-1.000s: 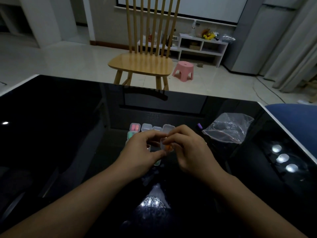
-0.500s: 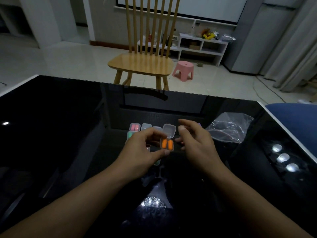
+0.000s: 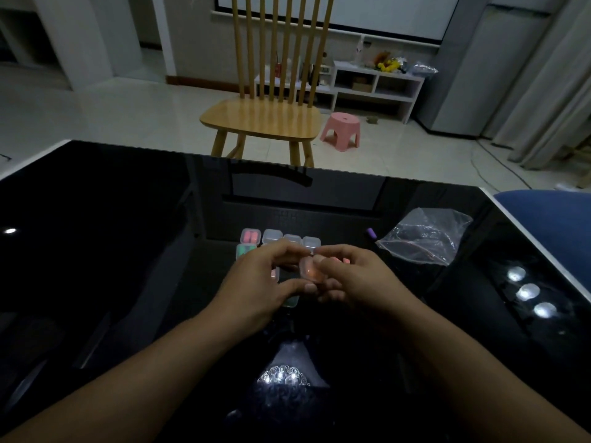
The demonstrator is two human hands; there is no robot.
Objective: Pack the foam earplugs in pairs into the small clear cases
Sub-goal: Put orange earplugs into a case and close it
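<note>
Both hands meet over the middle of the glossy black table (image 3: pixel 105 238). Left hand (image 3: pixel 256 286) and right hand (image 3: pixel 355 282) together hold one small clear case (image 3: pixel 307 268), fingers curled narrowly around it: left thumb under its near edge, right fingertips on its top. The case is rounded-square, translucent plastic, its broad face tilted up toward the camera; orange earplugs glow through it, blurred, so their long axis cannot be told.

Just beyond the hands, a row of like cases (image 3: pixel 281 239) runs left to right. The far-left case (image 3: pixel 250 235) shows pink earplugs lying with long axes near-to-far. A green-filled case (image 3: pixel 245 251) sits just nearer.

Right of these: a purple earplug (image 3: pixel 371 233), alone, then a crumpled clear plastic bag (image 3: pixel 425 238).
</note>
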